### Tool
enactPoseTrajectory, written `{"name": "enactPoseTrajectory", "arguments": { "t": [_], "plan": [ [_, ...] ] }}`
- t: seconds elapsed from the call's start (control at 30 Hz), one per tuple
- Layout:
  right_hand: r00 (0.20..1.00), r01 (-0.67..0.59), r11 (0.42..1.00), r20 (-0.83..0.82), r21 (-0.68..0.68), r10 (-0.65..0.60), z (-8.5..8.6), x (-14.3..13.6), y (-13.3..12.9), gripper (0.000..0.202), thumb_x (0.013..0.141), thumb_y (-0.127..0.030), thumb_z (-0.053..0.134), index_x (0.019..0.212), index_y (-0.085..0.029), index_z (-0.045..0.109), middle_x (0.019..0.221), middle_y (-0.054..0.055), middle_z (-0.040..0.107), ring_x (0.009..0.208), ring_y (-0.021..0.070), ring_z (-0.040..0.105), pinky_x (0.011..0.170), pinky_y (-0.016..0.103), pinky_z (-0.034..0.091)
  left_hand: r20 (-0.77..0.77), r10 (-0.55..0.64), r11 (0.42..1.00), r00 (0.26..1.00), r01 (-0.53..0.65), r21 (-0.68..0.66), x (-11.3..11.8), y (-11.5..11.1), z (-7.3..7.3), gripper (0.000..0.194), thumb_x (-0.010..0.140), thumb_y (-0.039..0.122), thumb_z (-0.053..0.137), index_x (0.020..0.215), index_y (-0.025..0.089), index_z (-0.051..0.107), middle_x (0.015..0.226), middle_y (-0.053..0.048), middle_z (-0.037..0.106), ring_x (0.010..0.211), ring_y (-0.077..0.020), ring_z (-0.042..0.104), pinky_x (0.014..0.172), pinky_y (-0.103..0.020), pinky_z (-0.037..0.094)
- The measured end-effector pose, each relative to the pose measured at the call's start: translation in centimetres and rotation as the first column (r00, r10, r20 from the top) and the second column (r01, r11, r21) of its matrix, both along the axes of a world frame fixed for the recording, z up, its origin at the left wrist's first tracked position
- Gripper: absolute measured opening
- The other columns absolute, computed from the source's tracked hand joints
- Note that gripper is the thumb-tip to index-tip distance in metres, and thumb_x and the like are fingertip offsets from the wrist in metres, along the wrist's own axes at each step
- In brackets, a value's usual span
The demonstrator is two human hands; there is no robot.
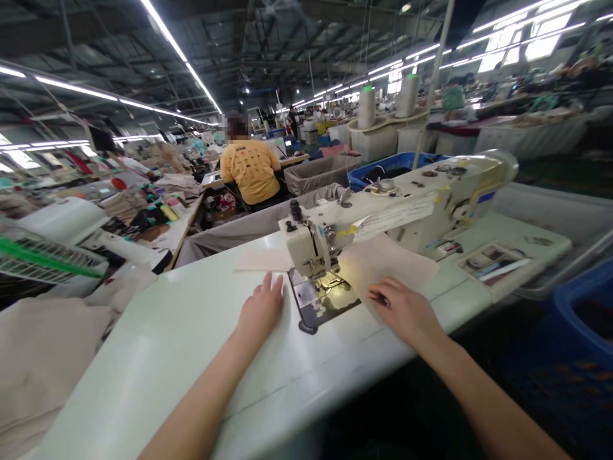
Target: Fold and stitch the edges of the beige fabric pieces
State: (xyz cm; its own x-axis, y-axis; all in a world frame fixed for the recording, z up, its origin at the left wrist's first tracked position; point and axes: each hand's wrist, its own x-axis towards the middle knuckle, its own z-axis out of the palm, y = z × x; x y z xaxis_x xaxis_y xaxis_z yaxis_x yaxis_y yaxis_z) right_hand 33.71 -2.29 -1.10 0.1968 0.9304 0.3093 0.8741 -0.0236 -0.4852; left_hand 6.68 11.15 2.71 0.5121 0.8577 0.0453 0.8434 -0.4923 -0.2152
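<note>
A white industrial sewing machine (306,246) stands on a pale green table, its lamp lighting the metal needle plate (330,303). Pale beige fabric (390,255) lies to the right of the needle area, under the machine's arm. Another pale strip of fabric (261,259) shows left of the machine head; whether the two are one piece is hidden. My left hand (261,306) rests flat with fingers stretched out, fingertips at the strip's near edge. My right hand (407,311) lies on the near edge of the beige fabric, fingers curled around a small dark tool (379,298), mostly hidden.
A tray of small tools (495,262) is set in the table's right side. Blue crates (587,306) stand at the right. Piled beige cloth (45,358) and a fan (57,239) are at the left. Ahead, a person in a yellow shirt (251,169) sits facing away.
</note>
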Motion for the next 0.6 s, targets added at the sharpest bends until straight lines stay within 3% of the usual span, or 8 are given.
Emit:
{"name": "enactPoseTrajectory", "arguments": {
  "t": [0.07,0.17,0.27,0.4,0.6],
  "plan": [
    [1.0,-0.024,0.999,-0.02,-0.03,0.024,0.6,1.1,-0.5,0.017,0.09,-0.02,0.059,0.099,-0.025,0.072,0.099,0.001,0.072,0.084,0.0188,0.068,0.07,0.027,0.05,0.017,-0.033,0.999,0.999,0.033,0.007,0.6,-0.6,0.3,0.046,0.094,0.008,0.044,0.138,0.018,0.052,0.146,-0.02,0.049,0.113,-0.0311,0.064,0.086,-0.043,0.057],
    [0.991,-0.133,0.985,-0.046,-0.112,0.129,1.5,1.8,-1.4,0.012,0.089,-0.021,0.062,0.094,-0.025,0.072,0.096,0.0,0.071,0.082,0.0172,0.067,0.072,0.027,0.048,0.051,-0.164,0.985,0.985,0.166,-0.055,1.5,-3.1,0.4,0.032,0.098,0.017,0.043,0.124,0.017,0.062,0.12,-0.015,0.066,0.102,-0.0296,0.066,0.082,-0.042,0.057],
    [0.972,-0.232,0.953,-0.021,-0.197,0.233,1.9,1.6,-2.0,0.008,0.087,-0.02,0.067,0.091,-0.025,0.072,0.098,-0.002,0.07,0.081,0.0162,0.066,0.071,0.026,0.046,0.14,-0.256,0.953,0.956,0.274,-0.126,2.2,-5.3,0.0,0.027,0.1,0.022,0.043,0.11,0.018,0.068,0.1,-0.011,0.068,0.094,-0.0267,0.065,0.079,-0.039,0.056],
    [0.956,-0.252,0.932,0.081,-0.259,0.281,1.7,1.4,-1.9,0.009,0.089,-0.018,0.065,0.088,-0.024,0.071,0.099,-0.001,0.07,0.084,0.0172,0.067,0.067,0.025,0.044,0.231,-0.363,0.909,0.903,0.397,-0.124,3.2,-6.7,-0.8,0.025,0.099,0.021,0.044,0.104,0.018,0.068,0.099,-0.009,0.066,0.09,-0.0233,0.063,0.077,-0.036,0.055],
    [0.926,-0.26,0.919,0.195,-0.295,0.324,2.3,1.8,-1.6,0.015,0.089,-0.011,0.062,0.088,-0.023,0.071,0.098,0.0,0.071,0.084,0.0184,0.068,0.065,0.025,0.043,0.255,-0.424,0.874,0.869,0.467,-0.136,5.4,-7.2,-1.2,0.022,0.1,0.02,0.045,0.099,0.018,0.067,0.098,-0.008,0.065,0.088,-0.0219,0.062,0.077,-0.034,0.055]
  ]
}}
